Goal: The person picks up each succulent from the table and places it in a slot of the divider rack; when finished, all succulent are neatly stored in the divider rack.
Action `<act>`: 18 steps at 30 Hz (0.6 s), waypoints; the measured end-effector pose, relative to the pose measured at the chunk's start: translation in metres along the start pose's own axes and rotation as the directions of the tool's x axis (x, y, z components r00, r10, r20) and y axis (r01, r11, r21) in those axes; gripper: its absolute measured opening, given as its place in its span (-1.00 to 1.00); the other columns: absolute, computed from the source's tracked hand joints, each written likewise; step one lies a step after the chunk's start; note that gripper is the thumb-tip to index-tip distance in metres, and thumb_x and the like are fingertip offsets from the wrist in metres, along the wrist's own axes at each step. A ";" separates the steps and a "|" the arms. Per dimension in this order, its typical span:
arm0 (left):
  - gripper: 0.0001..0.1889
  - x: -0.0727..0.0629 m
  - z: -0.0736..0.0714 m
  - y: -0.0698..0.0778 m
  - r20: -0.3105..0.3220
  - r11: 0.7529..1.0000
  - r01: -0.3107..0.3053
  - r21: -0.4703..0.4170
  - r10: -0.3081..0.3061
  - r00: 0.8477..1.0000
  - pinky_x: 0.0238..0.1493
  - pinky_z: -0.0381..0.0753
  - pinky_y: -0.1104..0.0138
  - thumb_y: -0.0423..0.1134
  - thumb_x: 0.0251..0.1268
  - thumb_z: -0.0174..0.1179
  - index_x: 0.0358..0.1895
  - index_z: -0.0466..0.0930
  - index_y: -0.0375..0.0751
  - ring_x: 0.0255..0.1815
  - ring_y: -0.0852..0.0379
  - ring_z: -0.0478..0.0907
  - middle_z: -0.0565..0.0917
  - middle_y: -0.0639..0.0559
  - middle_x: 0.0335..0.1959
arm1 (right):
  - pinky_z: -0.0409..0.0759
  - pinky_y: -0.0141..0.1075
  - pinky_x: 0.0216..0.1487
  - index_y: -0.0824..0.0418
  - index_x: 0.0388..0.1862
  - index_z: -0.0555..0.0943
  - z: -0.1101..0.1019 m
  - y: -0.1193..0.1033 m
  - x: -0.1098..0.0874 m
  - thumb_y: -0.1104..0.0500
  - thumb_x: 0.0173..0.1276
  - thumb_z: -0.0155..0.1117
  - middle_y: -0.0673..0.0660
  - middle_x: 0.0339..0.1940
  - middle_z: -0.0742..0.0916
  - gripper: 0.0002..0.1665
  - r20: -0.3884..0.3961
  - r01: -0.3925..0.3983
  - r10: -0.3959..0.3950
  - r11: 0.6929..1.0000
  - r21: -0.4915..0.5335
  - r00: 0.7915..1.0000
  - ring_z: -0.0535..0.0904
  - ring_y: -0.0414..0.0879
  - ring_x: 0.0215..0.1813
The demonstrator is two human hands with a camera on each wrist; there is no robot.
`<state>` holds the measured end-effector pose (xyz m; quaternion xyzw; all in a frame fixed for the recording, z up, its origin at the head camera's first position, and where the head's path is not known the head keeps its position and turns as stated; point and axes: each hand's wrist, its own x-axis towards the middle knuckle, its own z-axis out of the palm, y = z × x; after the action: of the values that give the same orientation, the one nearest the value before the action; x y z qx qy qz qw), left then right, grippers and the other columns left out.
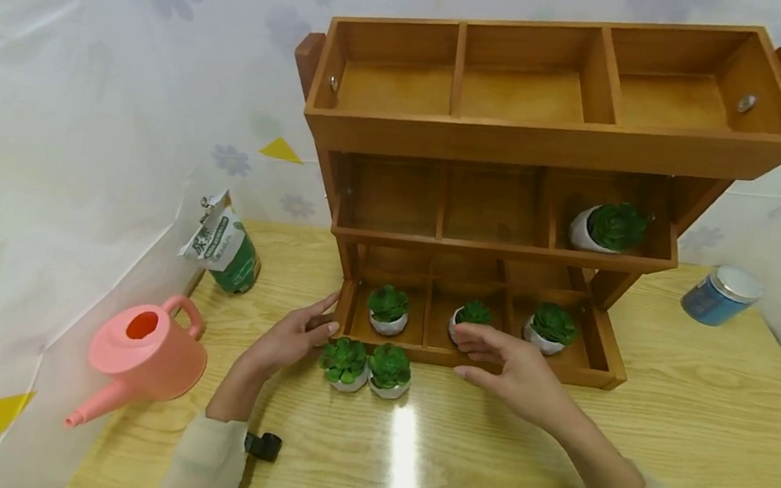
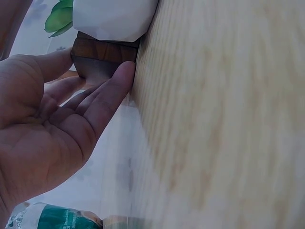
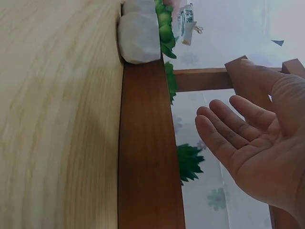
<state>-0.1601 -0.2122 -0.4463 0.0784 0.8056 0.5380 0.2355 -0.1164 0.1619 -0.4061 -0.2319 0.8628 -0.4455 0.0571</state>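
Observation:
A three-tier wooden shelf [image 1: 559, 144] stands on the table. My left hand [image 1: 294, 334] touches its lower left front corner, fingers along the side and thumb near the front edge. Close by that hand, two succulents in white pots [image 1: 344, 364] [image 1: 389, 370] stand side by side on the table. My right hand [image 1: 517, 370] hovers by the lowest tier's middle compartment with relaxed, empty fingers, partly covering a potted succulent [image 1: 473, 313]. Other potted succulents sit in that tier's left [image 1: 388, 310] and right [image 1: 550, 328] compartments. Another succulent [image 1: 615, 226] occupies the middle tier's right compartment.
At the left are a pink watering can [image 1: 156, 355] and a green-and-white pouch [image 1: 226, 249] with a clip on top. A blue jar with a silver lid [image 1: 721, 295] stands right of the shelf. Pale flowered sheeting [image 1: 131, 97] lines the wall behind.

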 end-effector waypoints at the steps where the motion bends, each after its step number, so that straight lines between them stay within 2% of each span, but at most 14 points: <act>1: -0.33 0.000 0.000 0.000 0.000 1.000 -0.004 0.000 0.004 1.000 0.27 0.59 -0.01 -0.08 0.66 -0.04 0.65 -0.13 0.33 0.53 -0.23 0.32 0.19 -0.26 0.60 | 0.66 -0.14 0.17 0.05 0.39 0.54 0.002 0.000 0.001 -0.02 0.35 0.44 0.10 0.21 0.73 -0.35 0.010 0.000 0.000 1.000 0.000 1.000 0.70 0.00 0.17; 4: -0.34 0.001 0.001 0.002 -0.003 1.000 -0.003 -0.013 0.003 1.000 0.29 0.57 -0.02 -0.09 0.66 -0.04 0.64 -0.12 0.36 0.54 -0.21 0.30 0.21 -0.22 0.60 | 0.67 -0.16 0.17 0.02 0.39 0.54 0.010 -0.001 0.003 -0.02 0.36 0.43 0.10 0.21 0.73 -0.37 0.048 0.006 -0.006 1.000 -0.001 0.999 0.70 0.03 0.17; 11: -0.35 0.001 0.001 0.000 -0.002 0.999 0.000 -0.040 0.000 1.000 0.31 0.56 -0.02 -0.08 0.66 -0.04 0.63 -0.09 0.40 0.56 -0.19 0.28 0.22 -0.21 0.60 | 0.66 -0.07 0.18 0.10 0.42 0.52 0.030 -0.002 0.011 0.01 0.39 0.42 0.16 0.23 0.72 -0.35 0.133 0.015 -0.018 1.000 0.022 0.991 0.69 0.08 0.18; 18: -0.35 0.000 0.001 0.000 -0.004 0.998 0.013 -0.056 -0.014 1.000 0.30 0.56 -0.03 -0.09 0.65 -0.02 0.63 -0.07 0.40 0.56 -0.20 0.28 0.20 -0.22 0.61 | 0.68 -0.10 0.16 0.04 0.43 0.50 0.040 -0.006 0.016 0.04 0.39 0.42 0.07 0.25 0.71 -0.35 0.181 0.012 -0.014 1.000 0.013 0.983 0.70 0.06 0.17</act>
<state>-0.1600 -0.2107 -0.4466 0.0653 0.7913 0.5588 0.2395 -0.1163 0.1222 -0.4239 -0.2767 0.8498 -0.4282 0.1339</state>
